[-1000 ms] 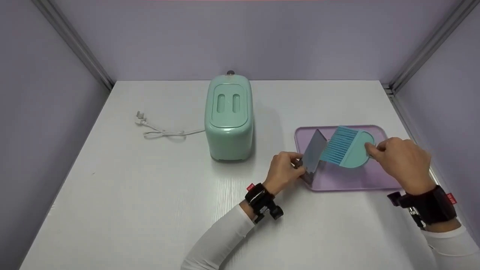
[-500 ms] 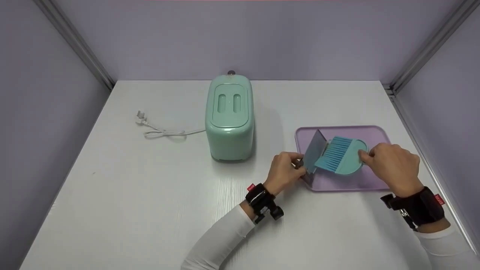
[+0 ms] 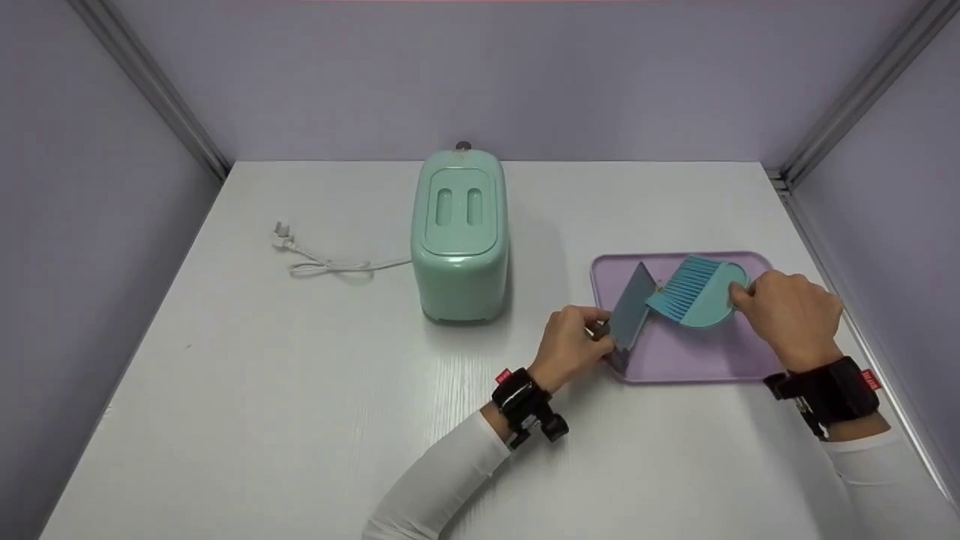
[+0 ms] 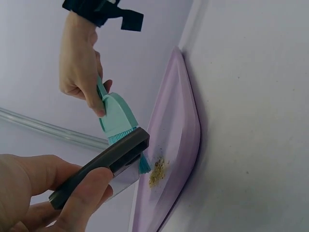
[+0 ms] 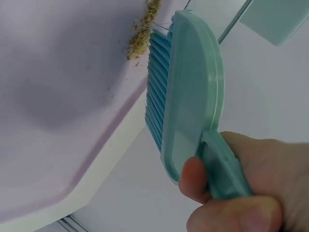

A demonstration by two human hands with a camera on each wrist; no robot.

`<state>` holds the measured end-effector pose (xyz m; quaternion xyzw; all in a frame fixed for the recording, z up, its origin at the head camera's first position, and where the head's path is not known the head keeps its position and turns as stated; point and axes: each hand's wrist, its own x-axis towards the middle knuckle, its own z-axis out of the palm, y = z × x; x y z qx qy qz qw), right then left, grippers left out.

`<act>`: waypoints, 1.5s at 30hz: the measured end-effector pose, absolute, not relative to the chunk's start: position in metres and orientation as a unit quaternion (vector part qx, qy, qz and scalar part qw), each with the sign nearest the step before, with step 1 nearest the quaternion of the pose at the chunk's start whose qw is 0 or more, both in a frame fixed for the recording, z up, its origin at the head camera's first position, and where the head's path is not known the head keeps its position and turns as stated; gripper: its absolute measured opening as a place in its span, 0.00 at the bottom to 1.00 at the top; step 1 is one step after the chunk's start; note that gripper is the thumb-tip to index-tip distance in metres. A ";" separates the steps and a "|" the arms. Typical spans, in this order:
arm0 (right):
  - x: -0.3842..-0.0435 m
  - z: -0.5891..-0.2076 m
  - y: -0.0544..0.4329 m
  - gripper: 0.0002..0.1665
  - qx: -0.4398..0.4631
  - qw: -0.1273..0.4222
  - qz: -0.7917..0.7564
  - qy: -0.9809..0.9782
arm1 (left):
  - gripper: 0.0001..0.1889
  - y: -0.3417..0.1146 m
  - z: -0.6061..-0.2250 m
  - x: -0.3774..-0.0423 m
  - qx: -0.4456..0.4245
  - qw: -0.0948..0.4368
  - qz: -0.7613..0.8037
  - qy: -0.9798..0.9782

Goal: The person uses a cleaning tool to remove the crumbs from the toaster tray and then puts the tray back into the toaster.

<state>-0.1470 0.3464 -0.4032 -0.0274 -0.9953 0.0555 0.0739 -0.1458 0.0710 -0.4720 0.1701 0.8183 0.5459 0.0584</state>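
My left hand (image 3: 566,345) pinches the dark edge of a small grey dustpan (image 3: 630,311), a flat plate tilted steeply over the left side of a purple tray (image 3: 697,364). From the right, my right hand (image 3: 791,319) grips the handle of a mint-green brush (image 3: 712,304). Its blue bristles point left, close to the dustpan's plate. In the left wrist view, yellowish-brown crumbs (image 4: 158,173) lie heaped on the tray near the bristle tips. The right wrist view shows the bristles (image 5: 158,92) right beside that heap, with finer specks scattered around.
A mint-green toaster (image 3: 459,277) with a lid on top stands left of the tray. Its white cord (image 3: 330,265) runs left to a plug (image 3: 282,238). Purple-grey walls enclose the white table (image 3: 262,390) at the back and sides.
The brush and right hand first moved left and toward me, then back up and to the right, away from the dustpan. My left hand and the dustpan have barely moved.
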 end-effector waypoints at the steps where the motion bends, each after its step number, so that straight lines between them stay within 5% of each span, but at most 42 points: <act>1: -0.148 -0.404 0.347 0.31 -0.030 0.076 0.054 -0.995 | 0.16 0.071 -0.472 -0.146 0.171 0.059 0.545 0.818; 15: -0.154 -0.401 0.358 0.34 -0.074 0.094 0.082 -0.989 | 0.16 0.070 -0.473 -0.145 0.183 0.046 0.537 0.822; 28: -0.155 -0.382 0.320 0.32 -0.028 0.147 0.083 -0.985 | 0.16 0.070 -0.473 -0.145 0.169 0.047 0.531 0.829; 45: -0.159 -0.397 0.336 0.33 -0.045 0.120 0.082 -0.988 | 0.16 0.071 -0.469 -0.144 0.163 0.052 0.545 0.821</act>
